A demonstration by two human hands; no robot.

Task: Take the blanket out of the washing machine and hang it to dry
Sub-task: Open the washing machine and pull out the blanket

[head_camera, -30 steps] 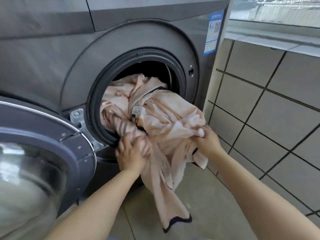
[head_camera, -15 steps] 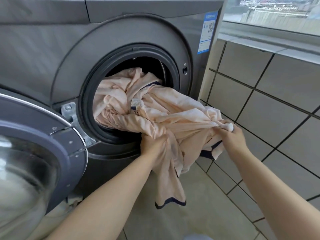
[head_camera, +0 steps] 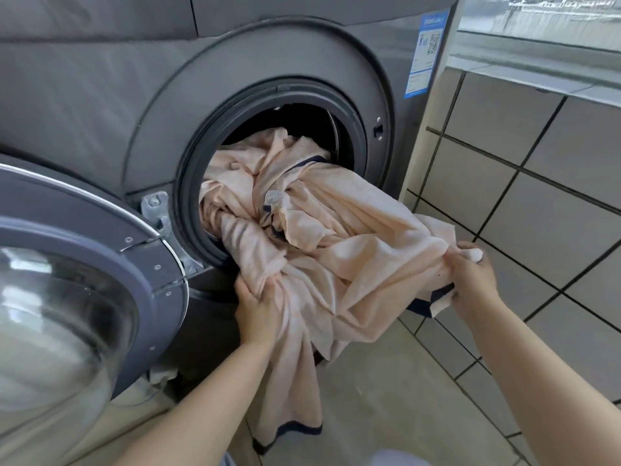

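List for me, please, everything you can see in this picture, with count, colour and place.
blanket: one, peach with dark navy edging, half out of the drum, one corner hanging toward the floor
washing machine: one, grey, left and centre
machine door: one, grey rim with glass, swung open at left
label: one, blue and white, machine's upper right corner
tiled wall: one, beige with dark grout, right
floor: beige, below
left hand: grip closed on blanket
right hand: grip closed on blanket

Home laundry corner, likely balcony. Grey front-loading washing machine [head_camera: 100, 95] fills left, round glass-fronted door [head_camera: 67, 314] swung open near left. Pale square-tiled wall with dark grout [head_camera: 537, 163] right; window ledge [head_camera: 537, 65] far right; beige tiled floor [head_camera: 386, 398].
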